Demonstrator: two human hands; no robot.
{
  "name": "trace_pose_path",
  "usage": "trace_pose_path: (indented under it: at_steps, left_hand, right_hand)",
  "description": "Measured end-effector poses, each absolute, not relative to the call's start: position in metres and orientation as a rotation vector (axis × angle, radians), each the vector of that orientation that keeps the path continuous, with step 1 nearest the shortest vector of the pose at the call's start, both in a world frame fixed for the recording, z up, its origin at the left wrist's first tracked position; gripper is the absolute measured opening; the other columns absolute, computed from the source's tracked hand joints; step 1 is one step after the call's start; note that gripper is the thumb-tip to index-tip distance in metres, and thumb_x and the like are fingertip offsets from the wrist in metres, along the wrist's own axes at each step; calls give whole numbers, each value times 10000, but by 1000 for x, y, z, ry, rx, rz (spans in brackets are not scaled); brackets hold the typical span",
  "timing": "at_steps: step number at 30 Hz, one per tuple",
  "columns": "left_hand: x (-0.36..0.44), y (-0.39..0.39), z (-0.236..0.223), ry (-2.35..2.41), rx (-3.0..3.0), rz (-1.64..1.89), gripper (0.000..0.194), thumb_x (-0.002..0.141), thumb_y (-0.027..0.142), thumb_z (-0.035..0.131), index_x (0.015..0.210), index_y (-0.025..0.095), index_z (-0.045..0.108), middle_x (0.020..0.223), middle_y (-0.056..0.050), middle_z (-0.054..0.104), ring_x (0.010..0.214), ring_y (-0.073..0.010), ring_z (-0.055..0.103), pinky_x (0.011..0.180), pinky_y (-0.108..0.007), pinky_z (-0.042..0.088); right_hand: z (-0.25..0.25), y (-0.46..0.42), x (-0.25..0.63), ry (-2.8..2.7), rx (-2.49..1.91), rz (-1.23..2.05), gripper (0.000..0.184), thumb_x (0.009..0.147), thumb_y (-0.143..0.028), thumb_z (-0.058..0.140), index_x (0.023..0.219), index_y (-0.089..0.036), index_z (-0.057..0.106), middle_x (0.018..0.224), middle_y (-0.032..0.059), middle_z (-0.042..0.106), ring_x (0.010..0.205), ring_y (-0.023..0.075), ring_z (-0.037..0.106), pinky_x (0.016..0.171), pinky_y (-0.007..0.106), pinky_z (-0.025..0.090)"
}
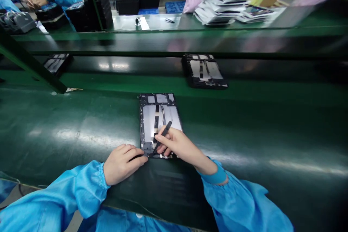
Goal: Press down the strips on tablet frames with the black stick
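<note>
Tablet rear housing (160, 116) lying flat on a green conveyor belt (67, 123), lower centre of the frame, its long side pointing away from the wearer. Right hand (181, 146): fingers grasping a slim black tool (164, 136) in a pen-style hold, tip near the housing's lower edge. Left hand (123, 163): fingers curled, touching the housing's lower left corner; whether they grip it cannot be determined. Second housing (203, 70) on the belt beyond, upper centre; third housing (57, 63) at left. Stack of flat parts (225, 1), upper right; co-worker's hand (35, 1), upper left.
</note>
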State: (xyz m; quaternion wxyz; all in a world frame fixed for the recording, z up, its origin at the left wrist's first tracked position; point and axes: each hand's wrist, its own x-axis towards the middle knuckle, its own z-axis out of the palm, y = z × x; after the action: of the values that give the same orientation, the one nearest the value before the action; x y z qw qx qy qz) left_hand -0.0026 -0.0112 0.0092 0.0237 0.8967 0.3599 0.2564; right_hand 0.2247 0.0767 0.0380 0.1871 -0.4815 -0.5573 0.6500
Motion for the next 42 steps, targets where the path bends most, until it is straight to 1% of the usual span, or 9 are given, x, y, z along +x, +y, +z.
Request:
trace_pose_path:
  at_steps: [2, 5, 16, 22, 27, 37, 42]
  left_hand:
    - [-3, -10, 7, 1112, 2761, 822, 170, 960, 160, 557, 1111, 184, 631, 1101, -50, 665, 947, -170, 593, 793, -300, 484]
    - [-3, -11, 5, 1097, 2755, 847, 162, 958, 151, 556, 1097, 175, 636, 1105, -52, 672, 938, -177, 588, 788, -303, 489]
    - [-3, -11, 3, 1123, 2769, 823, 175, 975, 184, 527, 1104, 195, 644, 1088, -60, 673, 956, -167, 602, 802, -295, 509]
    - [-3, -11, 3, 1113, 2737, 832, 170, 965, 160, 550, 1109, 189, 636, 1107, -47, 671, 958, -176, 592, 813, -309, 494]
    - [-3, -12, 3, 1099, 2726, 848, 169, 951, 144, 576, 1107, 175, 633, 1108, -42, 671, 951, -185, 587, 795, -312, 485]
    - [-4, -12, 1, 1120, 2739, 810, 191, 962, 159, 558, 1134, 192, 634, 1109, -56, 668, 971, -173, 593, 826, -305, 496]
    - [-4, -12, 3, 1123, 2773, 792, 199, 978, 161, 531, 1150, 191, 626, 1117, -56, 668, 971, -174, 589, 794, -302, 491]
  right_hand:
    - [35, 77, 222, -1579, -1375, 1825, 257, 889, -384, 676, 880, -171, 533, 625, 29, 682, 590, 211, 717, 440, 210, 541]
    - [31, 76, 222, -1592, -1378, 1821, 224, 900, -350, 665, 891, -165, 539, 622, 29, 686, 581, 204, 715, 435, 201, 537]
    - [25, 75, 223, -1630, -1366, 1811, 220, 909, -342, 665, 903, -159, 544, 638, 42, 704, 588, 206, 719, 439, 198, 534]
    - [28, 75, 221, -1629, -1374, 1803, 219, 906, -343, 668, 889, -164, 542, 633, 37, 703, 583, 207, 720, 430, 194, 526]
    - [31, 75, 220, -1642, -1398, 1778, 173, 911, -293, 645, 876, -157, 543, 637, 46, 705, 576, 204, 716, 432, 193, 525]
    - [31, 73, 219, -1646, -1422, 1753, 146, 912, -266, 633, 871, -155, 547, 640, 53, 709, 580, 203, 716, 436, 193, 532]
    - [28, 73, 221, -1646, -1408, 1747, 140, 908, -265, 629, 867, -167, 538, 623, 38, 703, 566, 198, 713, 430, 188, 533]
